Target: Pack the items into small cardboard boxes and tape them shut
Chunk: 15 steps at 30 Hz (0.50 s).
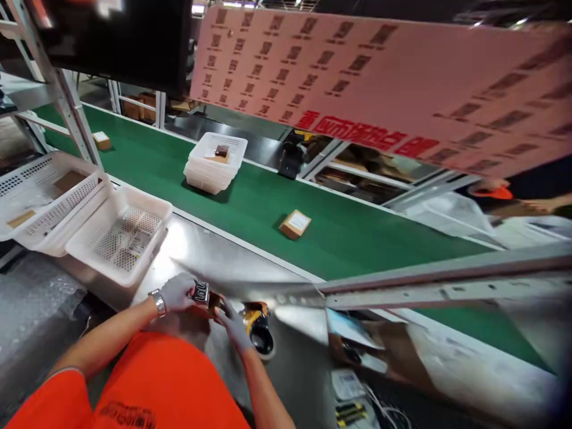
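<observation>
At the near edge of the steel worktop (210, 250), in the head view, both gloved hands met over a small box (203, 294) with a black printed label. The left hand (177, 292) had its fingers clamped round the box's left end, a watch on that wrist. The right hand (235, 329) lay against the box's right side with its fingers spread and extended; whether they gripped it could not be told. Just right of that hand a yellow-and-black handheld scanner (258, 328) sat on the worktop.

The box looked like light, stiff cardboard, easily pinched across its short sides; its corners would likely crush under hard pressure, and the glossy label could be slippery, so the plain cardboard edges seemed the better hold.

At the worktop's left end stood white perforated baskets (120, 235), one holding a labelled item. Beyond the far edge ran a green conveyor belt (250, 202) carrying a brown parcel (295, 224), a stack of white trays (215, 162) and a smaller carton (102, 140) farther left. Overhead hung a pink printed board (402, 77). Papers and cables lay at the worktop's near right corner, blurred.
</observation>
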Each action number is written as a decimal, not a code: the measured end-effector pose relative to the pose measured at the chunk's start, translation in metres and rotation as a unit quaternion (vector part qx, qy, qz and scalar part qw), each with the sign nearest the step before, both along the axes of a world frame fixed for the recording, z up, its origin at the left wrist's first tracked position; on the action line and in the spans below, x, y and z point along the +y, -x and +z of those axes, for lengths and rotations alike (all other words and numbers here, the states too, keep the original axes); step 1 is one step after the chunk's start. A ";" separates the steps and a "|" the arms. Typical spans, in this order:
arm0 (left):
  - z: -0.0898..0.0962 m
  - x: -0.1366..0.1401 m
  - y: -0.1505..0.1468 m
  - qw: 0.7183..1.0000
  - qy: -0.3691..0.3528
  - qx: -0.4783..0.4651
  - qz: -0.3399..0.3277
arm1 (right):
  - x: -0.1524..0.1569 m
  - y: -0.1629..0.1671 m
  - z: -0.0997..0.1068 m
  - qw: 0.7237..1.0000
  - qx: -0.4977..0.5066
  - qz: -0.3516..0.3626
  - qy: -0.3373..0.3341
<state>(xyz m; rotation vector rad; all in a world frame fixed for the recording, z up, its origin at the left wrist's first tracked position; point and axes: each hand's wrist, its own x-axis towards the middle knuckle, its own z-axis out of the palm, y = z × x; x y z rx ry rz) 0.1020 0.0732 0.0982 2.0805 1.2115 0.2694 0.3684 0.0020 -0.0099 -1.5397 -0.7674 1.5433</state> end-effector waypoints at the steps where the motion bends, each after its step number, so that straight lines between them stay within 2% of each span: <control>1: -0.007 -0.005 -0.009 1.000 0.008 -0.002 -0.006 | 0.000 0.000 -0.001 1.000 0.008 0.000 -0.002; 5: -0.021 -0.002 -0.023 1.000 0.016 -0.007 -0.001 | -0.001 -0.002 -0.008 1.000 0.022 0.014 -0.005; 12: -0.027 0.007 -0.017 0.995 0.015 0.074 -0.069 | 0.002 0.004 -0.011 0.999 0.047 -0.015 -0.013; 15: -0.030 0.004 -0.012 0.991 0.011 0.082 -0.101 | 0.002 0.006 -0.009 0.999 0.041 -0.017 -0.016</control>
